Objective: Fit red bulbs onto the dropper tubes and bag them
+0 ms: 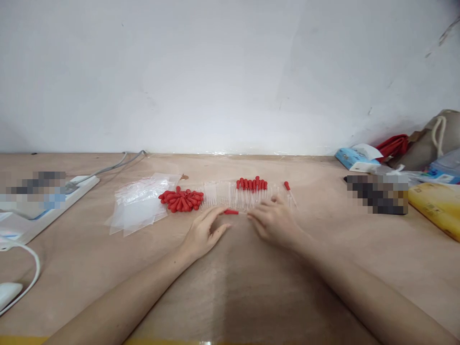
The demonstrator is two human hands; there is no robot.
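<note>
A dropper with a red rubber bulb (232,212) and a clear thin tube lies sideways between my hands. My right hand (275,220) has its fingers closed at the tube end, partly blurred. My left hand (205,232) is at the bulb end, its thumb apart from its fingers and the fingertips by the bulb. Just beyond the left hand is a pile of loose red rubber bulbs (182,200). Clear glass tubes (217,191) lie in a row behind the hands. Several capped droppers (251,184) lie side by side, and a single dropper (287,186) sits to their right.
Clear zip bags (140,206) are spread left of the bulbs. A white power strip (79,187) with cables stands at the left. On the right are a blue tissue pack (354,159), a blurred dark object (375,194) and a yellow pack (436,206). A wall rises behind the table.
</note>
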